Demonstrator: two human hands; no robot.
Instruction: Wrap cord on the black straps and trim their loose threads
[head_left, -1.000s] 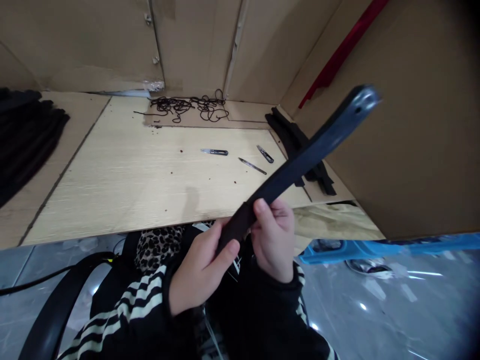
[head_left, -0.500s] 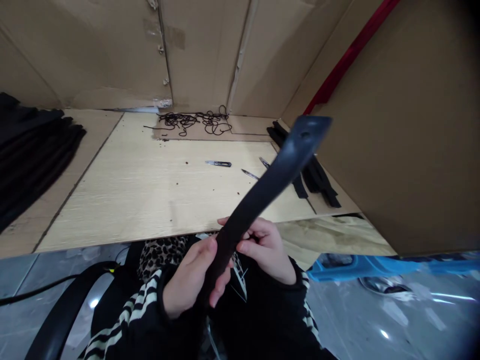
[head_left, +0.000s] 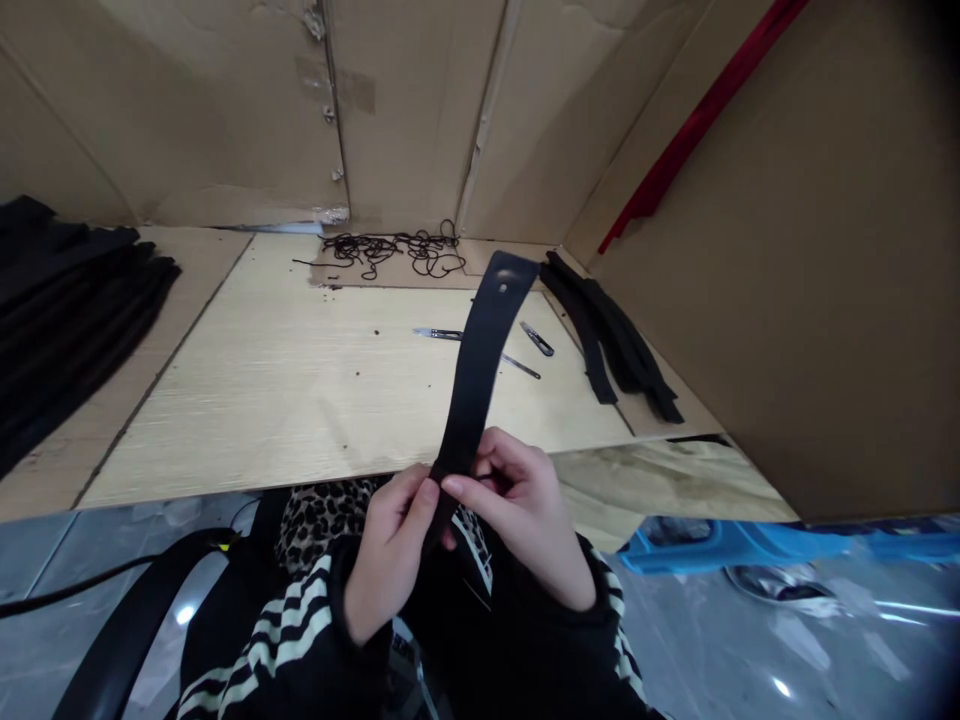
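A long black strap [head_left: 481,360] with a small hole near its upper end stands up from between my hands, over the table's front edge. My left hand [head_left: 397,540] is closed on the strap's lower part, thumb on top. From the other side my right hand [head_left: 529,515] pinches the strap, its thumb close to the left thumb. Beyond the strap lie a pair of thread snips [head_left: 436,333], partly covered by it, another pair of snips [head_left: 537,339] and a thin metal tool [head_left: 521,367].
Dark tangled cord [head_left: 405,250] lies at the back of the wooden table [head_left: 270,390]. Several black straps [head_left: 611,340] rest at the right; a pile of black strips [head_left: 75,310] is at the left. Cardboard walls [head_left: 420,110] enclose the back and right. A blue crate [head_left: 735,545] stands below.
The strap's upper end has swung left and now stands more upright. My right thumb has come onto the strap, close to my left thumb.
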